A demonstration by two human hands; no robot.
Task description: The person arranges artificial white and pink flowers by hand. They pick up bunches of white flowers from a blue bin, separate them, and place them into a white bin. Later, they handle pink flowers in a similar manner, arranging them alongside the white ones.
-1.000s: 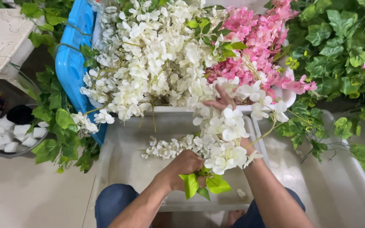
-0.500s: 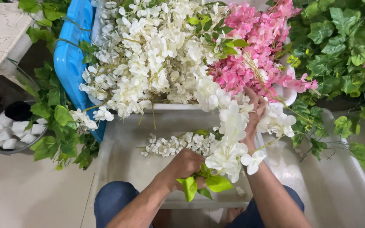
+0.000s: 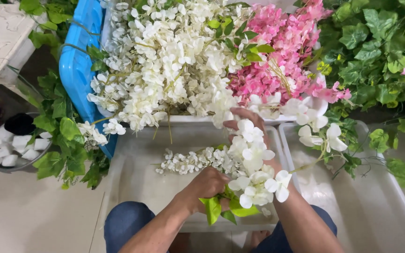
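flower sprig [image 3: 254, 159]: white blossoms, green leaves at its base; held upright over the tray
small spray [image 3: 191, 161]: white blooms; lying flat, pointing left

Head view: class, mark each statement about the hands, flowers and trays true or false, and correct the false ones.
1. The left hand grips the leafy end of a white flower sprig. True.
2. The right hand is resting on the floor. False: it is raised among the white blossoms, above the tray.
3. The pink flowers lie to the right of the white flower pile. True.
4. The tray under the hands is full of green leaves. False: it holds a white sprig and is mostly bare.
5. A blue crate stands left of the flower pile. True.
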